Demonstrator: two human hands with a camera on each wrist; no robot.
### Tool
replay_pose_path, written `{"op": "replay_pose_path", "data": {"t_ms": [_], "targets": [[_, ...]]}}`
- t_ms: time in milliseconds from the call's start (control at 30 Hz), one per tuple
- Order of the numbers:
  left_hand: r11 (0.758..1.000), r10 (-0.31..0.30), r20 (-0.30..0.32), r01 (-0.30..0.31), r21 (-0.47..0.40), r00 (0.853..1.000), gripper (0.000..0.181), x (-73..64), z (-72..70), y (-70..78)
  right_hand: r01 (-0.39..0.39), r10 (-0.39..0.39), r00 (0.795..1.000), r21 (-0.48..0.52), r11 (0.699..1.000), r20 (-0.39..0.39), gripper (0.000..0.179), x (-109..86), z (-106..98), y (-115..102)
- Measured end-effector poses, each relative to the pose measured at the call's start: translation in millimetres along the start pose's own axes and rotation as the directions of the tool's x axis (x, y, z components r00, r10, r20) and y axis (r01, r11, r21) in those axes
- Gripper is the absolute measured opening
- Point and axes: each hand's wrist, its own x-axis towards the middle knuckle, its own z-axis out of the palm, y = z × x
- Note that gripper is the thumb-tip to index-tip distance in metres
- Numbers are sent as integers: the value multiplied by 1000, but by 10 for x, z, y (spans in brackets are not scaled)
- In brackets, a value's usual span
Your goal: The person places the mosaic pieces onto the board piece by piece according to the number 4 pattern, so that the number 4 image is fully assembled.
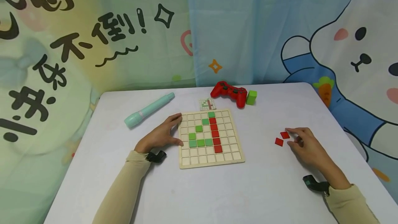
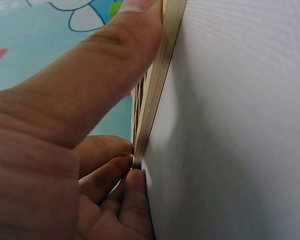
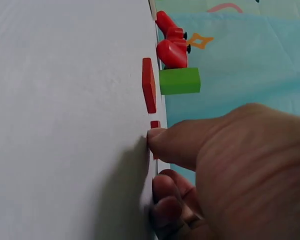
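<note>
A square wooden grid board lies on the table, with several red tiles in one column and several green tiles along a bent line. My left hand rests along the board's left edge, thumb and fingers spread. In the left wrist view, the thumb touches the board's side. Off to the right, two loose red tiles lie flat on the table. My right hand is beside the farther one, thumb and forefinger apart with their tips right at it.
Behind the board lies a small pattern card. A red game controller and a green block are at the back. A mint-green flashlight lies at the back left. The white table ends at a printed curtain.
</note>
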Motion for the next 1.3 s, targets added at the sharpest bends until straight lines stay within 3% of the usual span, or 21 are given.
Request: {"op": "replay_pose_path", "data": {"t_ms": [333, 600, 967, 1300], "targets": [[1000, 8, 1, -8, -1, 1000, 114, 0, -2, -13, -31, 32, 999, -24, 999, 13, 33, 24, 20, -1], [1000, 12, 3, -12, 14, 1000, 114, 3, 3, -17, -11, 12, 1000, -24, 1000, 24, 35, 47, -104, -118], [1000, -6, 6, 6, 4, 1000, 115, 1, 1, 4, 166, -164, 982, -15, 986, 99, 33, 84, -167, -790], [1000, 2, -6, -2, 2, 1000, 115, 8, 6, -2, 283, -302, 928, 112, 952, 220, 26, 120, 88, -1318]]}}
